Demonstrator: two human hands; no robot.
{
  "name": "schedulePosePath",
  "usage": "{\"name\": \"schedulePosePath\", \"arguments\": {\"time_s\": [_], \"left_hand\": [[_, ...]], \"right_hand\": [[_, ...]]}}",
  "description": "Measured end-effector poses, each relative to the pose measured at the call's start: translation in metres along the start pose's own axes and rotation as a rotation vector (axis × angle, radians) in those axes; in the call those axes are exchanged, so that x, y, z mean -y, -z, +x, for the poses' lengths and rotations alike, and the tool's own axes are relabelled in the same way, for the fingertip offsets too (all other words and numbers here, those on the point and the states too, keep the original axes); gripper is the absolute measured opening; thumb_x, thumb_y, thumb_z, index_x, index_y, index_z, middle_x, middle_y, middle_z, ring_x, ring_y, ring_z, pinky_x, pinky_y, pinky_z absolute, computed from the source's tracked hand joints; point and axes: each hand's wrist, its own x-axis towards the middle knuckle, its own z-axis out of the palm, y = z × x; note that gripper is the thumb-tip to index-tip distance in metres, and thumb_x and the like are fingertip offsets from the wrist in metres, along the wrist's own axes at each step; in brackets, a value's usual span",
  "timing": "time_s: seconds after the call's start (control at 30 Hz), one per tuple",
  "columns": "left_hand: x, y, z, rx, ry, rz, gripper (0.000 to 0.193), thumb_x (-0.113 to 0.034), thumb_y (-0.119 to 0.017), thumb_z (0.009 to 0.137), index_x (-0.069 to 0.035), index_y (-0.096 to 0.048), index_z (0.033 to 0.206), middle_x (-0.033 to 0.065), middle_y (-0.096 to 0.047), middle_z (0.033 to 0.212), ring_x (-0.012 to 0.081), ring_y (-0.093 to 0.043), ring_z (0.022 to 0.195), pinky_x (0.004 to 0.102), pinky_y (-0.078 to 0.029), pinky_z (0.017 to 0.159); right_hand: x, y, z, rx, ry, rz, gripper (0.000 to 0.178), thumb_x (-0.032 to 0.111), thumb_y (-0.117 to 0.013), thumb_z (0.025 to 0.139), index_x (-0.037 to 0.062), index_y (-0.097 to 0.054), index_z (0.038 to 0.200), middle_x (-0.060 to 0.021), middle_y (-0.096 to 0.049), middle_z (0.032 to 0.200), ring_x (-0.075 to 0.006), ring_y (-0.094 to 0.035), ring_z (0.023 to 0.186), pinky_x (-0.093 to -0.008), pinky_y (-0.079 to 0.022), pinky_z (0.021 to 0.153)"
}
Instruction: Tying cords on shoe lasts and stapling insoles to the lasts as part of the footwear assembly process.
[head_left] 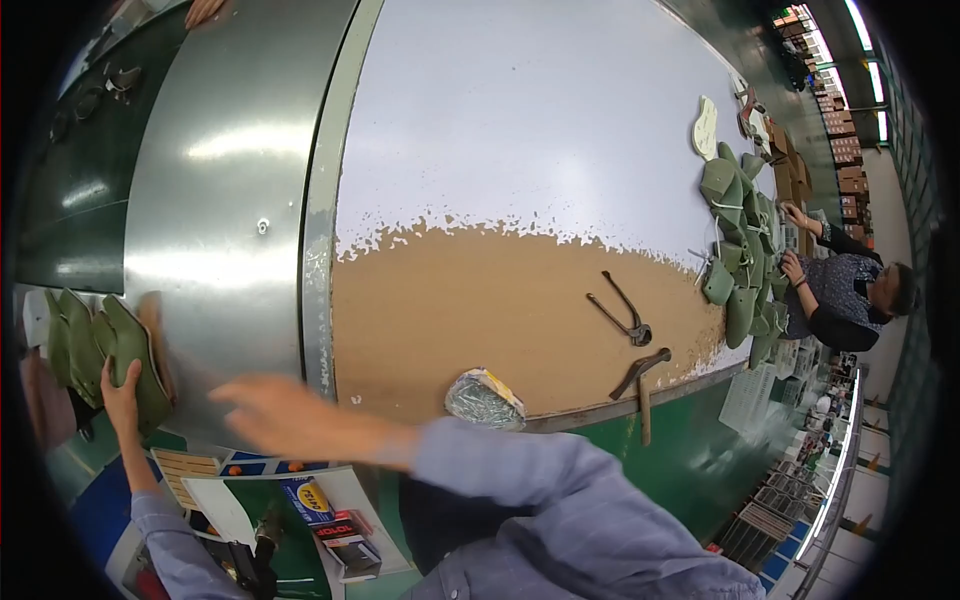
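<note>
At the far left, several olive-green shoe uppers (62, 345) stand side by side at the end of the steel surface. My left hand (121, 398) is closed on the nearest green shoe upper (138, 365), its thumb and fingers against the side. A tan sole-like edge shows along that piece. My right hand (275, 412) is stretched to the left above the near edge of the steel surface (225, 220). Motion smears its fingers, and I see nothing in them.
Pincers (630, 318) and a hammer (642, 385) lie on the worn table (450, 310), near a plastic-wrapped bundle (485, 398). Green uppers (738, 240) are heaped at its right end, where another person (835, 285) works. Small boxes (345, 540) sit on a stand below.
</note>
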Motion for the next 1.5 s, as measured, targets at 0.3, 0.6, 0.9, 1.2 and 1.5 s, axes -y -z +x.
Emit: {"name": "schedulePosePath", "arguments": {"time_s": [0.3,0.6,0.9,1.2,1.5], "left_hand": [[-0.319,-0.102,-0.273,0.106,-0.485,-0.085,0.048,-0.014,-0.070,0.080,-0.003,-0.054,0.125,0.0174,-0.057,0.121,0.0327,-0.055,0.113,0.0405,-0.044,0.096],[-0.395,-0.235,-0.463,0.162,-0.083,-0.088,0.103,-0.040,-0.082,0.066,-0.003,-0.026,0.143,0.0322,-0.025,0.145,0.0453,-0.025,0.135,0.0495,-0.025,0.110],[-0.421,-0.269,-0.487,0.196,-0.357,-0.041,0.068,-0.024,-0.076,0.068,-0.001,-0.046,0.125,0.0286,-0.022,0.148,0.0457,-0.026,0.135,0.0484,-0.028,0.109],[-0.433,-0.271,-0.467,0.300,-0.567,-0.025,0.039,-0.016,-0.073,0.063,0.001,-0.055,0.093,0.0285,-0.032,0.141,0.0453,-0.035,0.127,0.0487,-0.030,0.105],[-0.451,-0.268,-0.468,0.461,-1.069,-0.186,0.020,-0.010,-0.068,0.064,-0.003,-0.060,0.081,0.0282,-0.041,0.136,0.0460,-0.043,0.120,0.0484,-0.035,0.101]], "right_hand": [[-0.017,0.278,-0.341,-0.759,-0.595,-1.198,0.032,0.017,-0.068,0.081,0.0067,-0.060,0.110,-0.0192,-0.052,0.123,-0.0402,-0.049,0.111,-0.0461,-0.040,0.094],[-0.028,0.339,-0.371,-0.696,-0.440,-0.685,0.023,0.010,-0.071,0.077,0.0058,-0.062,0.097,-0.0160,-0.056,0.102,-0.0340,-0.056,0.092,-0.0431,-0.047,0.080],[-0.012,0.332,-0.402,-0.912,-0.231,-0.655,0.035,0.019,-0.069,0.081,0.0065,-0.061,0.112,-0.0183,-0.056,0.112,-0.0381,-0.055,0.103,-0.0457,-0.045,0.090],[0.001,0.220,-0.432,-0.848,-0.491,0.141,0.041,0.034,-0.055,0.094,0.0009,-0.058,0.118,-0.0194,-0.065,0.107,-0.0308,-0.063,0.101,-0.0376,-0.049,0.086],[-0.012,0.163,-0.433,-1.063,-0.549,0.416,0.057,0.046,-0.053,0.094,0.0009,-0.048,0.130,-0.0178,-0.062,0.118,-0.0253,-0.058,0.111,-0.0339,-0.047,0.091]]}}
